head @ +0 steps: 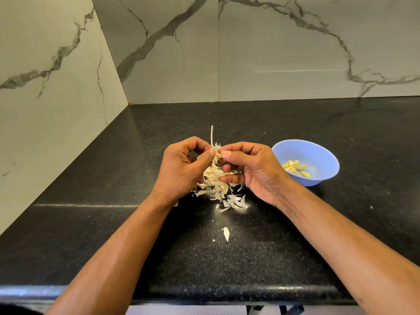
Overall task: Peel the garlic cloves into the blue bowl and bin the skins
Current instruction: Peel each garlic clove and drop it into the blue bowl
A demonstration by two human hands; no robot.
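A small garlic clove (218,154) is pinched between the thumbs and fingertips of both hands above the counter. My left hand (184,169) holds it from the left, my right hand (252,171) from the right. Papery skin sticks up from the clove. Below the hands lies a pile of pale garlic skins (223,189), partly hidden by the fingers. A blue bowl (318,153) stands to the right of my right hand with several peeled cloves (295,167) inside.
A dry garlic stem (211,135) lies just behind the hands. One loose skin (226,233) lies nearer the front edge of the black granite counter (91,223). Marble walls close off the back and left. No bin is in view.
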